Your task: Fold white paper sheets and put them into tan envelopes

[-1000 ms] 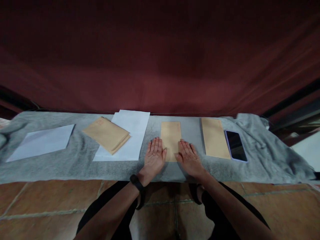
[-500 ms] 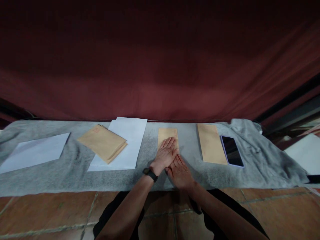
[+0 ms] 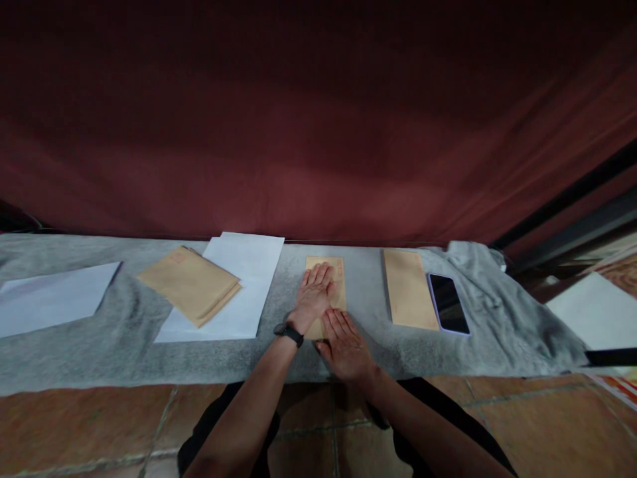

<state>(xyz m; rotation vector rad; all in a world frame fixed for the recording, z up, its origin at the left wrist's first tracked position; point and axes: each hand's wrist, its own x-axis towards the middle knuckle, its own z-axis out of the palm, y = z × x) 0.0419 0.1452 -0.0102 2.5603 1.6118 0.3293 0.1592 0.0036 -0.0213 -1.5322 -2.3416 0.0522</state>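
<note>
A dark red drape (image 3: 318,153) is hanging beyond the fingertips, and a grey cloth (image 3: 363,279) is spreading out beneath them, with a tiled floor (image 3: 99,425) showing on the near side. From a distance, I'm watching the left hand (image 3: 315,292) lying palm down, its fingers stretched out straight, over the middle and left part of a brown envelope (image 3: 340,292); it is grasping nothing. The right hand (image 3: 348,348) is lying flat too, its straight fingers resting at the envelope's near right part, just beside the heel of the left hand; I can't tell whether the two hands are touching. The envelope is lying flat under the left fingers, its red print (image 3: 341,267) showing just to their right.

I'm judging this as a smoothing step, with neither hand pinching anything. As I'm reading it, the next move is calling for light, even pressure, so the paper isn't dragging or creasing under the palms.

To the left of the fingers, a pile of brown envelopes (image 3: 189,282) is resting on white sheets (image 3: 259,279), and another white paper (image 3: 54,299) is lying farther out. To their right, well apart, a brown stack (image 3: 409,289) is lying alongside a phone (image 3: 448,303).
</note>
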